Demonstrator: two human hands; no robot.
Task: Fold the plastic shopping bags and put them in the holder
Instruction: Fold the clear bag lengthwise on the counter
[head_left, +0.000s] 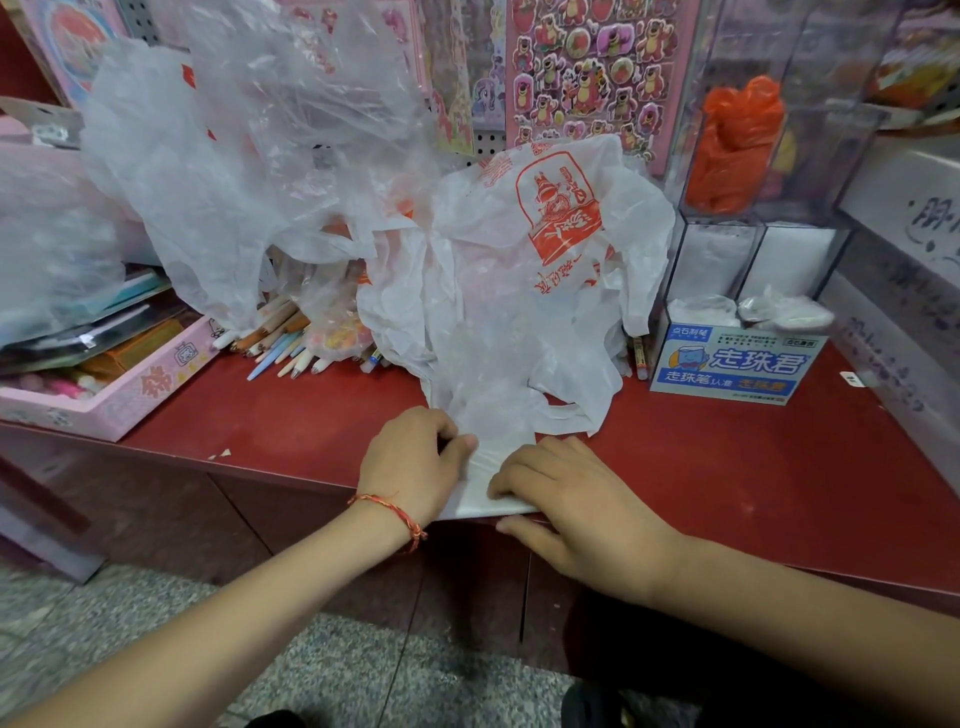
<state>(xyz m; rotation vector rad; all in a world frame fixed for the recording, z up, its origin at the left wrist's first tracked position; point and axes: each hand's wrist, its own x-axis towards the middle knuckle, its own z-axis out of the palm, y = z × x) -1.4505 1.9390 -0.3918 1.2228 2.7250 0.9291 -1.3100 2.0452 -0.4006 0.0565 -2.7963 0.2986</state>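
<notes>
I see thin, crinkled plastic bags, faintly glossy. The red counter looks smooth; the holder is clear plastic.

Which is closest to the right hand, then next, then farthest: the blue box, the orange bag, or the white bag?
1. White bag: under the right hand, at the counter's edge.
2. Blue box: behind it, to the right.
3. Orange bag: farthest, up in the clear holder.

Left hand gripping near edge of white bag, right hand pressing it flat, clear holder with orange bag beyond right hand
</notes>
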